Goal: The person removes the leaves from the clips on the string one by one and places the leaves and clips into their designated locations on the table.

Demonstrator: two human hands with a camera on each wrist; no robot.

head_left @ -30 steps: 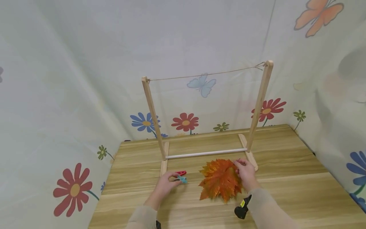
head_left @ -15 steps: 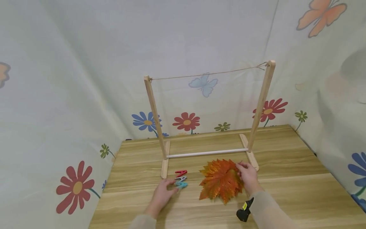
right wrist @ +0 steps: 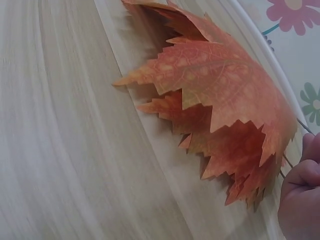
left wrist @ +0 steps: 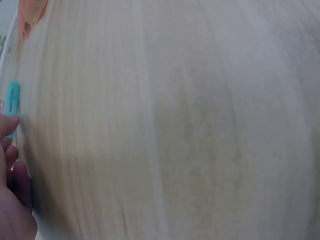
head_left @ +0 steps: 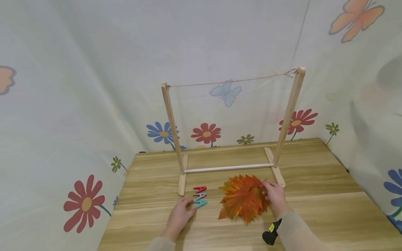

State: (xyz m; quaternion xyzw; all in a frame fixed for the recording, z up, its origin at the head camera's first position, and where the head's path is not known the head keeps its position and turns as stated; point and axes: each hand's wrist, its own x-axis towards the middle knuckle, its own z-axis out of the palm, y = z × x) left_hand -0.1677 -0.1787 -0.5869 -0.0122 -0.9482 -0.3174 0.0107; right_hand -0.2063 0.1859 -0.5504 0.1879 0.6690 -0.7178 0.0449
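Three clothespins lie in a short column on the table: a red one [head_left: 199, 189], a grey one [head_left: 200, 196] and a turquoise one [head_left: 200, 203]. My left hand [head_left: 179, 215] is at the left end of the turquoise clothespin, its fingers loosely bent. In the left wrist view a fingertip overlaps the lower end of that turquoise clothespin [left wrist: 13, 97]; whether it touches is unclear. Several layered orange-red maple leaves [head_left: 243, 198] lie to the right. At their upper right edge my right hand [head_left: 276, 197] pinches the thin stems, seen beside the leaves [right wrist: 220, 85] in the right wrist view.
Behind the leaves stands a wooden frame [head_left: 171, 129] with a white bottom bar [head_left: 229, 168] and a string [head_left: 226, 82] tied between its posts. A patterned cloth [head_left: 201, 42] hangs behind and beside the wood-grain table [head_left: 144, 195].
The left hand has let go of the turquoise clothespin, which now lies below the grey one, and has drawn slightly back. The right hand stays at the leaf stems. The head view has shifted slightly.
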